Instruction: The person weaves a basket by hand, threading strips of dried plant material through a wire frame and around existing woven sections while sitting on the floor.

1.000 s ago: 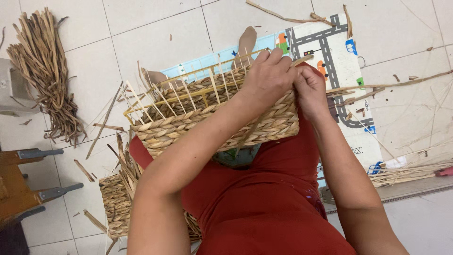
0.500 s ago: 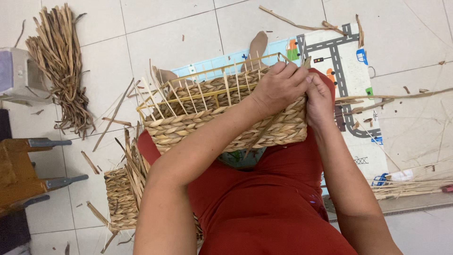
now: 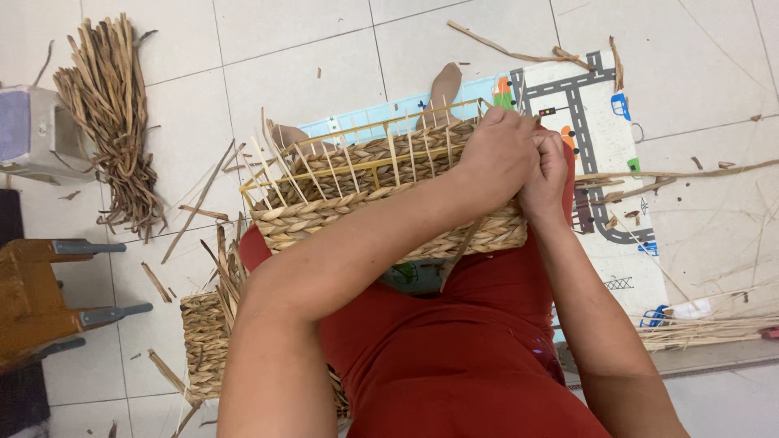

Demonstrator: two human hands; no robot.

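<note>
Currently we are weaving the basket [image 3: 381,203] rim: left hand [image 3: 497,158] and right hand [image 3: 548,172] both pinching a strand [image 3: 459,251] closed; tucking it between stakes seems next.

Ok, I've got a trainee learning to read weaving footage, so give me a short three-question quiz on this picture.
1. True or false: both hands work at the same corner of the half-woven basket.
2. Where does the bundle of dried fibre lie? A) on the tiled floor, off to the side B) inside the basket C) on the play mat
3. What sticks up from the basket's unfinished rim?

Key:
1. True: the left hand and right hand meet at one end.
2. A
3. Thin pale upright stakes.
</note>
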